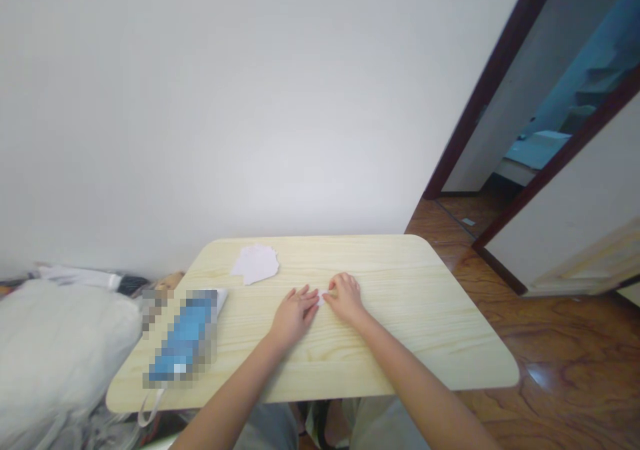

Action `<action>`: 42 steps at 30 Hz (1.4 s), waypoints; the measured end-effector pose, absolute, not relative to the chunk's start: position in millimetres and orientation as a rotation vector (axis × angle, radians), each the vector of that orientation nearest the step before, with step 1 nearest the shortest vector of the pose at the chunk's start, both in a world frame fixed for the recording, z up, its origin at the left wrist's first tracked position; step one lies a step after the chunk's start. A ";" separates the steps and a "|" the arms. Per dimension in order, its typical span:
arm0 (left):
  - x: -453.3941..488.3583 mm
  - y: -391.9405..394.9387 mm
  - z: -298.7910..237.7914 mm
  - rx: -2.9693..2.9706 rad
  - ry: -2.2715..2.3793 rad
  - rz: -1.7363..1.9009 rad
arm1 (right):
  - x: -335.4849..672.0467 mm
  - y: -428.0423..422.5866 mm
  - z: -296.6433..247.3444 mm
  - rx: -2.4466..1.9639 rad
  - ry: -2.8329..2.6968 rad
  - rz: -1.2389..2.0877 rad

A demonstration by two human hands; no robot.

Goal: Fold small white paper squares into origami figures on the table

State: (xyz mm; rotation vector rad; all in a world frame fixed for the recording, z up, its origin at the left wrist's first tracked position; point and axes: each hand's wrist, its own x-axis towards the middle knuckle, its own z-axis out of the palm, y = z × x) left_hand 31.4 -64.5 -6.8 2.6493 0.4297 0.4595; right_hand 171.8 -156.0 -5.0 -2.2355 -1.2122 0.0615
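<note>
small white paper scrap (323, 296): 2 o'clock from left hand (295, 317), 9 o'clock from nearer right hand (346, 298) | right fingers (334, 285) curled against it, left fingers (311, 297) just beside; hold unclear | long axis too small to tell

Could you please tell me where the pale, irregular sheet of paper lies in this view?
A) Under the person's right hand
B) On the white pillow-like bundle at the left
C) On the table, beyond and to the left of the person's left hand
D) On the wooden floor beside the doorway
C. The pale paper sheet lies near the far edge of the light wood table, apart from the left hand.
</note>
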 end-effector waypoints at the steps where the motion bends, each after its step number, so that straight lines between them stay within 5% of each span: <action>1: 31.4 -64.6 -6.6 2.641 0.432 0.466 | 172.2 -155.7 -5.1 -2.238 -1.219 0.060; 17: 29.5 -67.0 -13.1 2.573 0.510 0.673 | 168.4 -164.2 -3.0 -2.097 -1.356 -0.028; 42: 57.1 -62.7 2.9 1.887 0.635 0.728 | 181.3 -155.7 -8.4 -1.428 -0.895 0.641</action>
